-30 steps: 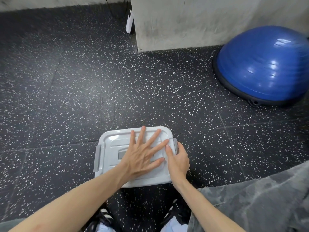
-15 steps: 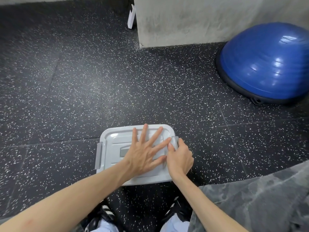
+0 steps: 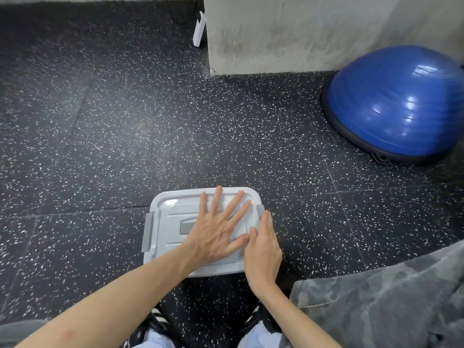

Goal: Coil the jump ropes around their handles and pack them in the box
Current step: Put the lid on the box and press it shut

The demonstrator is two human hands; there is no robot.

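My left hand [image 3: 216,232] presses flat, fingers spread, on the box [image 3: 170,209] lid, on the floor. My right hand [image 3: 262,247], fingers straight, pushes the latch [image 3: 260,210]; I should press firmly until it snaps.

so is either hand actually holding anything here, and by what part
Nothing is gripped. The left hand lies flat with fingers spread on the white box lid. The right hand rests with straight fingers against the grey latch at the lid's right edge.
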